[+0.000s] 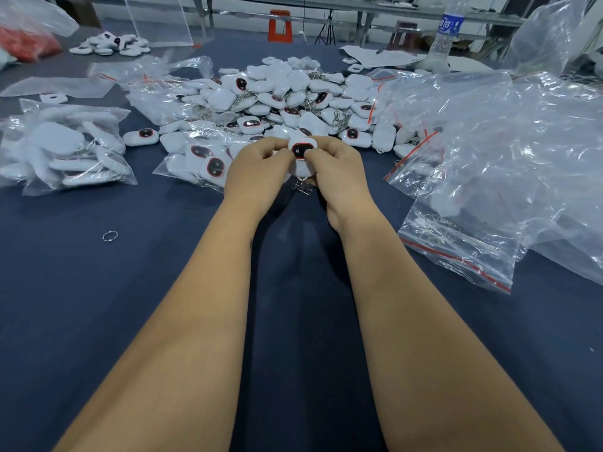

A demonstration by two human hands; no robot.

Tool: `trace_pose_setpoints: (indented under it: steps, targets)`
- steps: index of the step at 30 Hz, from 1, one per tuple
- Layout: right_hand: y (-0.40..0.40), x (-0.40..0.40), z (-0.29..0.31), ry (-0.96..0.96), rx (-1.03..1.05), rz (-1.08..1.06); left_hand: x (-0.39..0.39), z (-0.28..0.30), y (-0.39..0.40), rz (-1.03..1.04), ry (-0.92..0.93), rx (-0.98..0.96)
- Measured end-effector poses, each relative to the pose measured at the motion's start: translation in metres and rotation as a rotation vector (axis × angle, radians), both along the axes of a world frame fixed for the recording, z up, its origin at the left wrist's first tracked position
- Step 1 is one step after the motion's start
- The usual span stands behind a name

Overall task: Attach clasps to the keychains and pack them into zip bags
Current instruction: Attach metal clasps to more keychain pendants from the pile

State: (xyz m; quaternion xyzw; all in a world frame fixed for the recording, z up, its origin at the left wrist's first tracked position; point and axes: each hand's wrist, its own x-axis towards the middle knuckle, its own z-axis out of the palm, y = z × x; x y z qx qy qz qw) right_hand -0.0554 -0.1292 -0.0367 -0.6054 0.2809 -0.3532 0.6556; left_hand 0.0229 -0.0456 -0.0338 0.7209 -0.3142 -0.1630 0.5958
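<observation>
Both hands meet over the dark blue table, in front of a big pile of white keychains. My left hand and my right hand pinch one white keychain with a black, red-rimmed face between their fingertips. A metal clasp hangs below it between my palms. A zip bag holding keychains lies just left of my left hand.
A filled zip bag lies at the left. Empty zip bags with red seals are heaped at the right. A loose metal ring lies on the table. A water bottle stands at the back right.
</observation>
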Motion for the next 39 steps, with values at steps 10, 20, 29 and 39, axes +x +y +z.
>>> trace_pose_setpoints:
  steps: [10,20,29,39]
  targets:
    - [0.001,0.002,0.001,0.013,0.008,0.027,0.001,-0.002,0.001,0.010,-0.064,-0.047]
    - [0.000,0.001,0.005,-0.160,0.134,-0.042,-0.001,-0.001,-0.001,0.142,-0.069,-0.081]
    - [0.005,0.001,0.011,-0.510,0.450,0.108,0.001,0.005,0.003,0.263,-0.077,-0.009]
    - [0.013,0.008,0.001,-0.072,-0.012,-0.048,-0.001,0.007,0.001,0.329,0.080,-0.245]
